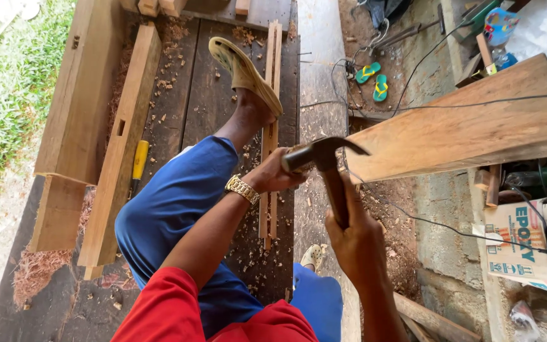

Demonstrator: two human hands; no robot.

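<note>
My right hand (357, 237) grips the wooden handle of a claw hammer (326, 158), held upright with its metal head at the top. My left hand (275, 174), with a gold wristwatch on the wrist, is closed around the head end of the hammer. The claw points right, toward the near end of a wide wooden plank (470, 126) that slants up to the right. My left leg in blue trousers stretches forward, its sandalled foot (245, 69) resting on a thin wooden strip (270, 139).
A long beam with a mortise slot (121, 145) and a wider plank (77, 95) lie at left, with a yellow-handled chisel (138, 161) beside them. Wood chips cover the dark boards. Green flip-flops (373, 79), cables and a printed box (517, 244) are at right.
</note>
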